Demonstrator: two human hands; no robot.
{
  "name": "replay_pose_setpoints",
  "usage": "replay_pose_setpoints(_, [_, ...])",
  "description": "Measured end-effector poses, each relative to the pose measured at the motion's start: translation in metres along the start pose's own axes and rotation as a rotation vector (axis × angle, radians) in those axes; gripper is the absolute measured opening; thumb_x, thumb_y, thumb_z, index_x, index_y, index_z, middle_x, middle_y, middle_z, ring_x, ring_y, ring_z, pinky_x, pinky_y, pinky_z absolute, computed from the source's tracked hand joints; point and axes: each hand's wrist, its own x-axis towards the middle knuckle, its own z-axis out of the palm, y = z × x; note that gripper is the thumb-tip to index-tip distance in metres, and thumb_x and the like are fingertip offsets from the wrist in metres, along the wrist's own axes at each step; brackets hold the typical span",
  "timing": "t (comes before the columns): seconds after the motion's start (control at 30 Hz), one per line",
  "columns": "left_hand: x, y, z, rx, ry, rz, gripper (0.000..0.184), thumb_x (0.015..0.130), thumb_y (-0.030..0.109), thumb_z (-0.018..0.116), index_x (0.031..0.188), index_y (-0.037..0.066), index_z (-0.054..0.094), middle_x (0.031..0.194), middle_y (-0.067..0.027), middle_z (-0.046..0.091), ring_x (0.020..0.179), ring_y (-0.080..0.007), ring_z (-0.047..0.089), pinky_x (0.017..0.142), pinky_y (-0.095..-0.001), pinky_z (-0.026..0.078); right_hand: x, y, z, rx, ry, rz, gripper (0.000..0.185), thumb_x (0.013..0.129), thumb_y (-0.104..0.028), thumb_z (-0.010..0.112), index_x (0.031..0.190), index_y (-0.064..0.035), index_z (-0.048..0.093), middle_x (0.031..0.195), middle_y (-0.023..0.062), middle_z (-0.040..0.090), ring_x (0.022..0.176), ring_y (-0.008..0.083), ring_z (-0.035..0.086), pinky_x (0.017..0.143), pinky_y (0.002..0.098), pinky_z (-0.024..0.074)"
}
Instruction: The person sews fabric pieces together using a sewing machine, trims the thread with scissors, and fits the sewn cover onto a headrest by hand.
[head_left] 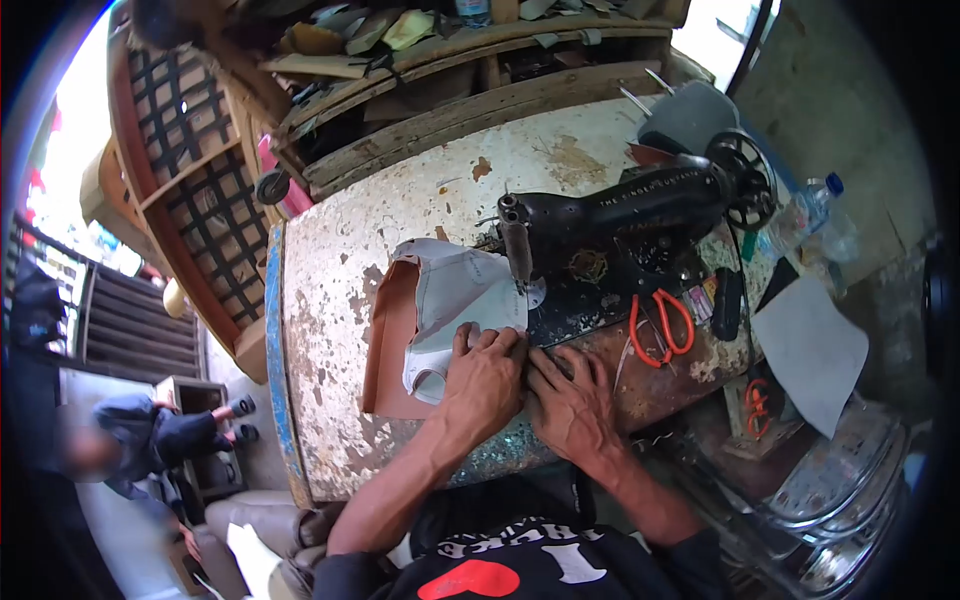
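Hands: left (485, 375) pressing white sheet (465, 290) near edge, right (575, 408) hold unclear; tabletop (330, 300) extends beyond.

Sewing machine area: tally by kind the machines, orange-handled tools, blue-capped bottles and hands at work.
Sewing machine: 1
Orange-handled tools: 2 (one on the table, one lower down)
Blue-capped bottle: 1
Hands: 2 (left hand, right hand)
Total: 6

White piece (465, 290), creased, marked with faint lines, lying over a reddish-brown piece (393, 345) that projects leftward; centre of frame.
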Motion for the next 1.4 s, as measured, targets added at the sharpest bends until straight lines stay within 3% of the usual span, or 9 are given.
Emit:
replay_pose_setpoints(0.03, [0.001,0.002,-0.002,0.003,-0.031,-0.034,0.063,0.075,0.016,0.078,0.135,0.003,0.066,0.118,-0.011,0.066,0.123,-0.0317,0.063,0.117,-0.0614,0.038,0.0,0.0,-0.001,0.01,-0.002,-0.001,0.038,0.09,-0.026,0.072,0.124,-0.0099,0.074,0.146,0.0041,0.063,0.135,0.0311,0.053,0.12,0.0527,0.0308])
replay_pose_setpoints(0.17, [0.009,0.012,-0.009,0.015,-0.127,-0.084,0.063,0.076,0.018,0.079,0.136,0.005,0.067,0.121,-0.0103,0.067,0.125,-0.031,0.063,0.12,-0.0663,0.032,-0.003,0.002,0.0,-0.022,0.063,-0.003,0.039,0.087,-0.024,0.071,0.123,-0.0075,0.074,0.146,0.0087,0.062,0.135,0.0367,0.053,0.119,0.0552,0.0321])
replay_pose_setpoints(0.27, [0.012,0.017,-0.004,0.011,-0.074,-0.082,0.058,0.078,0.017,0.077,0.133,0.004,0.068,0.12,-0.0115,0.068,0.12,-0.0323,0.064,0.115,-0.0631,0.037,-0.004,0.007,0.002,-0.041,0.097,0.011,0.04,0.087,-0.025,0.071,0.123,-0.0069,0.074,0.146,0.0086,0.063,0.135,0.0371,0.053,0.118,0.057,0.0324])
replay_pose_setpoints(0.37, [0.012,0.019,0.005,0.025,0.028,-0.081,0.044,0.083,0.013,0.069,0.126,0.002,0.07,0.117,-0.0129,0.069,0.115,-0.0342,0.064,0.099,-0.0543,0.043,-0.006,0.01,0.004,-0.064,0.109,0.003,0.039,0.087,-0.023,0.071,0.123,-0.0071,0.075,0.146,0.0085,0.063,0.136,0.0371,0.053,0.117,0.0578,0.0335])
replay_pose_setpoints(0.47, [0.009,0.022,0.006,-0.028,0.057,-0.083,0.04,0.086,0.015,0.065,0.123,-0.001,0.069,0.118,-0.014,0.067,0.117,-0.0332,0.064,0.105,-0.0588,0.04,-0.007,0.008,0.004,-0.081,0.125,0.003,0.038,0.087,-0.023,0.07,0.121,-0.0071,0.076,0.145,0.0083,0.064,0.135,0.0365,0.053,0.117,0.0581,0.0342])
replay_pose_setpoints(0.7, [0.013,0.023,0.005,-0.012,0.063,-0.092,0.036,0.087,0.011,0.064,0.121,0.003,0.07,0.114,-0.0121,0.067,0.113,-0.0335,0.064,0.1,-0.0526,0.042,-0.007,0.008,0.005,-0.089,0.139,0.02,0.036,0.088,-0.021,0.068,0.121,-0.0068,0.077,0.144,0.0077,0.065,0.135,0.0349,0.053,0.118,0.0573,0.0346])
replay_pose_setpoints(1.0, [0.024,0.022,0.009,0.007,0.109,-0.083,0.03,0.091,0.012,0.059,0.118,0.004,0.069,0.112,-0.0124,0.066,0.112,-0.0338,0.063,0.098,-0.054,0.042,0.0,0.008,0.004,-0.062,0.173,0.063,0.04,0.086,-0.02,0.069,0.123,-0.0055,0.076,0.141,0.0062,0.065,0.13,0.0301,0.055,0.115,0.0521,0.0369])
replay_pose_setpoints(1.4, [0.035,0.016,0.015,0.017,0.151,-0.087,0.029,0.093,0.014,0.057,0.118,0.004,0.069,0.111,-0.014,0.065,0.111,-0.0353,0.062,0.096,-0.054,0.042,0.008,0.013,0.007,-0.062,0.187,0.084,0.043,0.087,-0.017,0.067,0.127,-0.0032,0.075,0.145,0.0067,0.062,0.127,0.0317,0.054,0.112,0.0511,0.0394])
